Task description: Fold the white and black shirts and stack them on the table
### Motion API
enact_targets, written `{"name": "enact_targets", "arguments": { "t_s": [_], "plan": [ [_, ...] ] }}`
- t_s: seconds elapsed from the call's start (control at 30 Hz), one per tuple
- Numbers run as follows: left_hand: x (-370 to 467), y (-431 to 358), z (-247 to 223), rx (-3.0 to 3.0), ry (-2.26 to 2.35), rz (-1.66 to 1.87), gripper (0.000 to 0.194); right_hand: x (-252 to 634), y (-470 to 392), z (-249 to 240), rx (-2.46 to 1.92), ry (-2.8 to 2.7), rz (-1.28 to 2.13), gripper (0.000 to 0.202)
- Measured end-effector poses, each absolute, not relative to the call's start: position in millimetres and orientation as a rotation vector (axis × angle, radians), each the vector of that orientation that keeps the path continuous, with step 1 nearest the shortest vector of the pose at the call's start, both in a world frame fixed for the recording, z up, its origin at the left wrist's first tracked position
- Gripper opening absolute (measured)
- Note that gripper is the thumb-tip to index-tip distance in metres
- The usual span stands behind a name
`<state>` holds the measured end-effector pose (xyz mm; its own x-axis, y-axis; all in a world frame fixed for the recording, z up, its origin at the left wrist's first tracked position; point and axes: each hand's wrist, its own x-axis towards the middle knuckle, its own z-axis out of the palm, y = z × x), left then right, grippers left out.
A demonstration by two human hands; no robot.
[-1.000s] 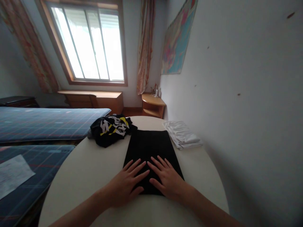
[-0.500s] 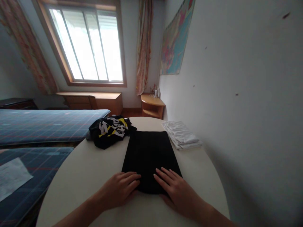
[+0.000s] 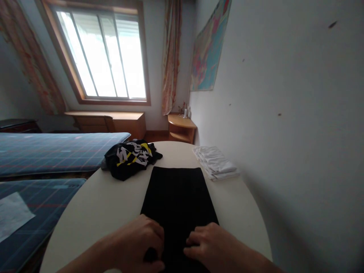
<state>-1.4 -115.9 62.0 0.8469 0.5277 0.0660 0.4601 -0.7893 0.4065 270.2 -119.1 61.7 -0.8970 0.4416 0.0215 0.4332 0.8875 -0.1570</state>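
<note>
A flat black cloth [image 3: 178,197], folded into a long shape, lies across the middle of the pale round table [image 3: 93,204]. Both hands are at its near part. On its left side, my left hand [image 3: 143,240] has its fingers curled around the cloth's edge, with a bit of black showing between thumb and fingers. My right hand [image 3: 207,242] pinches the cloth on the right side, fingers bent inward. The near edge of the cloth is partly out of frame.
A crumpled black garment with white and yellow print [image 3: 133,157] sits at the table's back left. Folded white cloth [image 3: 216,163] lies at the back right, near the wall. Plaid mattresses [image 3: 57,151] stand to the left; a corner shelf [image 3: 182,121] is beyond the table.
The black cloth has slid toward me, away from the printed garment. My hands, flat on it before, have moved nearer and closed on it.
</note>
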Motion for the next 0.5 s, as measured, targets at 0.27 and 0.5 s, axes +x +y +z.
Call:
{"name": "enact_targets", "arguments": {
  "t_s": [0.27, 0.5],
  "plan": [
    [9.8, -27.5, 32.2, 2.627, 1.183, 0.530, 0.047, 254.5, -47.5, 53.6, -0.973, -2.740, 0.354, 0.059],
    [7.9, 13.0, -0.5, 2.607, 1.468, 0.427, 0.050, 261.3, -9.5, 27.0, -1.235, -2.673, 0.376, 0.066]
  ]
}}
